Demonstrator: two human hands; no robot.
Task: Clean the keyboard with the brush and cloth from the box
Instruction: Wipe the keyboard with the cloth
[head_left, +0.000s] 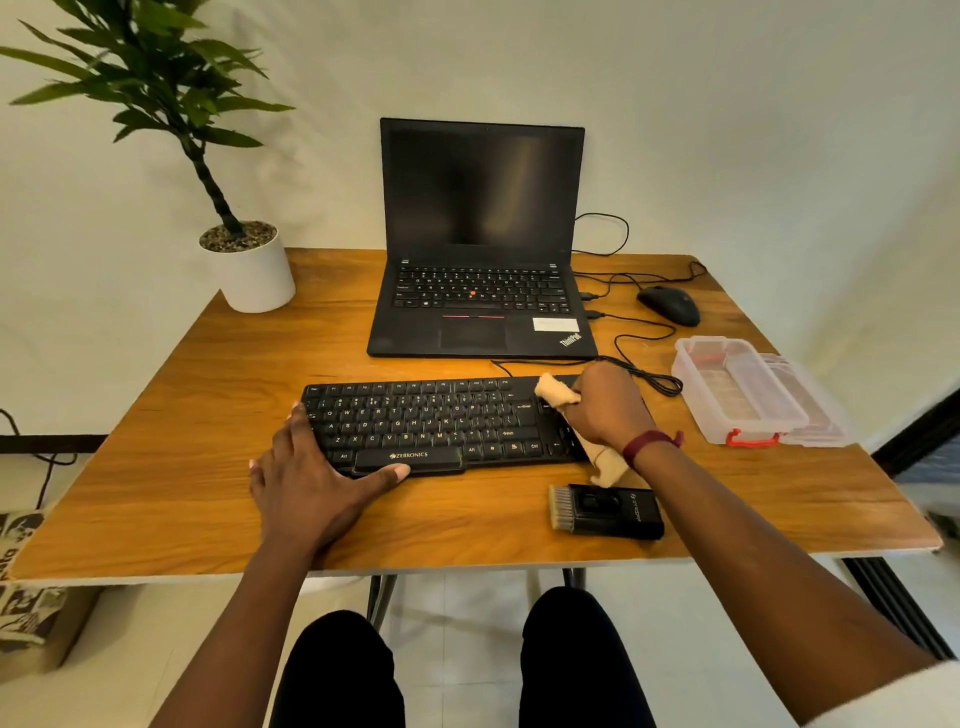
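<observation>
Your right hand (605, 405) grips the cloth (556, 391) on the keyboard's (426, 423) right end; your flat, open left hand (306, 475) presses its left front corner.

Single view, worn on the person's head, wide-angle. It looks forward and steeply down from above the near edge of the table (182, 441), facing the wall (779, 130) behind it. The keyboard (426, 421) lies just below frame centre, near enough for its key legends to be read; the laptop (480, 234) stands beyond it, square to the lens. Both forearms enter from the bottom corners, and the left hand (306, 478) and right hand (605, 405) sit mid-frame. The person's knees show at the bottom edge. The table's edges splay outward toward the frame's sides.
</observation>
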